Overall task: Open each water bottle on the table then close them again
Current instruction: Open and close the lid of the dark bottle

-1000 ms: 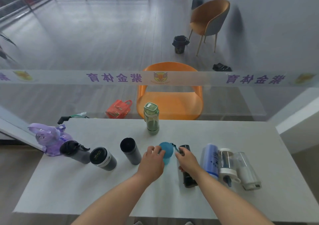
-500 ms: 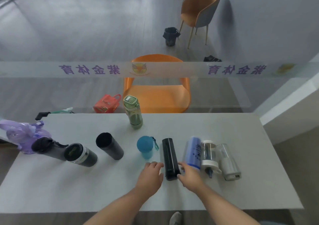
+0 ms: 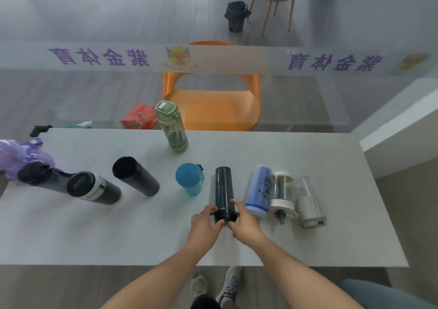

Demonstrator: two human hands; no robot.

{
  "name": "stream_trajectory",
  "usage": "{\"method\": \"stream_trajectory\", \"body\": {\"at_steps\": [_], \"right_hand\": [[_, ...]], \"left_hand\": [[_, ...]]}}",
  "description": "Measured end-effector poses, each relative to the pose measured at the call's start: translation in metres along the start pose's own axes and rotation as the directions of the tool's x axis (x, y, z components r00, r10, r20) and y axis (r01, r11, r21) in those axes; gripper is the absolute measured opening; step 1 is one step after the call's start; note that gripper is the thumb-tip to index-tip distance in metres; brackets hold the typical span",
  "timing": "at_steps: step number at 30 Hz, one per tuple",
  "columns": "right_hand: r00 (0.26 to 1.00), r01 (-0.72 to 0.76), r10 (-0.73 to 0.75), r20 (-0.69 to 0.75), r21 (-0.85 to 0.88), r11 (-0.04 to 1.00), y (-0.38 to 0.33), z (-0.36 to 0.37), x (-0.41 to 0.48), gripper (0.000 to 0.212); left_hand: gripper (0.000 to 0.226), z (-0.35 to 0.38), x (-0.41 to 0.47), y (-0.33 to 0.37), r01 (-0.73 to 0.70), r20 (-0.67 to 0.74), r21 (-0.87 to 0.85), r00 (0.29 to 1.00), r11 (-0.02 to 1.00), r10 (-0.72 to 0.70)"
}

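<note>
A slim dark bottle [image 3: 223, 188] lies on the grey table [image 3: 308, 242], its black cap end toward me. My left hand [image 3: 205, 223] and my right hand [image 3: 244, 223] both grip that cap end, one on each side. Just left of it stands a small blue bottle [image 3: 189, 178]. On its right lie a blue-purple bottle [image 3: 258, 190], a clear bottle with a white lid [image 3: 282, 195] and a clear bottle with a grey lid [image 3: 308, 202]. A green bottle [image 3: 171, 126] stands at the back.
At the left stand a black flask [image 3: 135, 176], a black flask with a silver ring [image 3: 92, 188], a dark sports bottle [image 3: 35, 176] and a purple rabbit-shaped bottle [image 3: 16, 154]. A glass partition and an orange chair [image 3: 211, 105] are behind the table.
Both hands left the blue bottle, drew back toward me and closed on the cap end of the lying dark bottle. The camera tilted further down.
</note>
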State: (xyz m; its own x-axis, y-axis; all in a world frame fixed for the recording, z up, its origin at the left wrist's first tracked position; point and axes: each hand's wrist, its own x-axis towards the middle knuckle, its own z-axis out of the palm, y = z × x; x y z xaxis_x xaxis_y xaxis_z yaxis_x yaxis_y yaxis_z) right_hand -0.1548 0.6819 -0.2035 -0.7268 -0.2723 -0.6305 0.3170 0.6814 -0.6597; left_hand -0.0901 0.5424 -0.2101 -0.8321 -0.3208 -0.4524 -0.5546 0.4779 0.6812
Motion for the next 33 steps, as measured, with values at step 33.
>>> {"method": "stream_trajectory", "body": {"at_steps": [33], "right_hand": [[0.965,-0.045,0.094,-0.244,0.199,0.979,-0.042,-0.077,-0.070,0.036]], "left_hand": [[0.063,-0.079,-0.011,0.088,-0.379,0.172,0.790,0.892,0.482,0.419]]}}
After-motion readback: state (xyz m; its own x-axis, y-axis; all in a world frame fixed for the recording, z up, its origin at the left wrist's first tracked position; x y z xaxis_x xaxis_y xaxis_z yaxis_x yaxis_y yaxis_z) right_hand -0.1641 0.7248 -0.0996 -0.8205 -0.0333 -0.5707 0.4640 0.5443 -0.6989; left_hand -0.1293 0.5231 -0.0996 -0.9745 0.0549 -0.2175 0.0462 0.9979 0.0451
